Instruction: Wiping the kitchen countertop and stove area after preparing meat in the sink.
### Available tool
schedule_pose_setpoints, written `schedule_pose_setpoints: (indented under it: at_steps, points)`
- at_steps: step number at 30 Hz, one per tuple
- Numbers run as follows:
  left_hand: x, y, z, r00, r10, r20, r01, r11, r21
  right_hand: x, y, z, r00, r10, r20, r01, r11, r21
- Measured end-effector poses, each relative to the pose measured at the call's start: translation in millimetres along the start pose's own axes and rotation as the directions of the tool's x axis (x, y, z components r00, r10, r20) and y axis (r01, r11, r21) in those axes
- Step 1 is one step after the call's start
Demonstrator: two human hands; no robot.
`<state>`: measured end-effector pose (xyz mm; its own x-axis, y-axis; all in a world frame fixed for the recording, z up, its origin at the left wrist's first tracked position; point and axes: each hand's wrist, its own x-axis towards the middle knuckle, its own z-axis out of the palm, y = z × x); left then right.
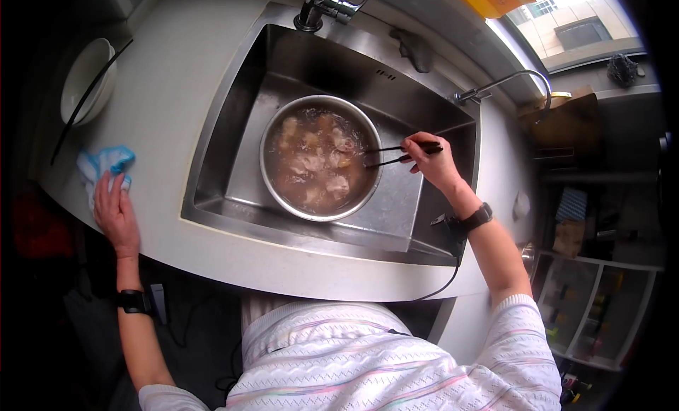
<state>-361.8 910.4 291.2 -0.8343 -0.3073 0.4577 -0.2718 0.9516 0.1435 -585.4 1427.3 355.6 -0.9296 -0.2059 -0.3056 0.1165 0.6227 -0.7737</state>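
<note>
My right hand (432, 159) holds a pair of dark chopsticks (390, 155). Their tips dip into cloudy brownish liquid at the right side of a round metal pot (321, 218). Pale pieces of meat (310, 162) with some bone sit in that liquid. The pot stands inside a stainless steel sink (390, 215). Far to the left, my left hand (115, 212) reaches over the counter, its fingers stretched out on a crumpled white and blue cloth (109, 159). The undersides of those fingers are hidden.
A white bowl (87, 85) with a long dark stick (93, 95) across it stands at the left. Behind the sink are a chrome faucet (313, 13), a grey rag (412, 48) and a thin curved tap (509, 79). A black cable (451, 281) hangs over the counter's front edge.
</note>
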Motion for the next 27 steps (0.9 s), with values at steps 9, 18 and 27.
schedule_pose_setpoints:
  at_steps: [9, 18, 27]
  points:
    - [0.8, 2.1, 1.5, 1.0, 0.003, 0.007, -0.003, 1.0, 0.016, -10.5, 14.2, 52.0, 0.968, 0.231, 0.096, -0.249, 0.851, 0.463]
    - [-0.7, 3.5, -3.3, 1.0, -0.006, 0.008, 0.006, 1.0, 0.001, -25.4, -47.6, 43.8, 0.972, -0.094, 0.214, 0.013, 0.935, 0.354]
    - [2.3, 4.6, 0.0, 1.0, 0.017, -0.013, -0.017, 1.0, -0.007, -17.6, -12.6, 60.7, 0.883, -0.388, 0.263, 0.442, 0.876, -0.191]
